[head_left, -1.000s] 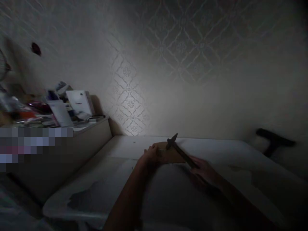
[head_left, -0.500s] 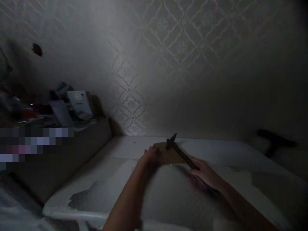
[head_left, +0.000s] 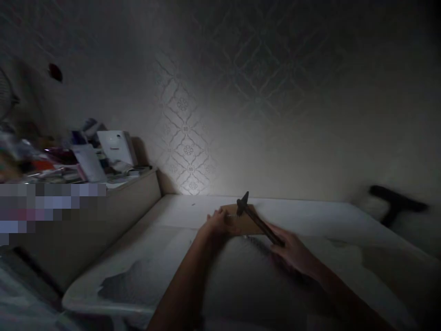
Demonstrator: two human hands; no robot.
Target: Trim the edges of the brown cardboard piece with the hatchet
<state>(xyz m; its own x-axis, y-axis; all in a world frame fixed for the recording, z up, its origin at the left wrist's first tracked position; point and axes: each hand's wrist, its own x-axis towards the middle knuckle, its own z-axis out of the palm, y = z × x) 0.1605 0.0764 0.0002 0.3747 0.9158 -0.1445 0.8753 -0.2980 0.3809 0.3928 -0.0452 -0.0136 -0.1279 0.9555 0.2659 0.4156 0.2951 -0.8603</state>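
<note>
My right hand (head_left: 291,248) is closed round the handle of a hammer (head_left: 260,221). The hammer's dark head hovers over or rests on a small flat brown board (head_left: 250,226); the contact cannot be made out. At the board's left side, my left hand (head_left: 217,221) grips its edge with bent fingers. A thin pale line, perhaps a nail, shows on the board between the left fingers and the hammer head, too small to be sure of. Under the board is a white table (head_left: 172,211) with grey worn patches.
To the left, a cabinet top (head_left: 138,177) carries a white box (head_left: 115,147), a pale container (head_left: 90,163) and assorted clutter. A patterned wall (head_left: 275,151) rises behind the table. A dark T-shaped object (head_left: 396,200) stands at the far right. The light is dim.
The hammer head has shifted slightly left over the board, with my right hand following a little. My left hand stays in place. The lighting on the wall has changed.
</note>
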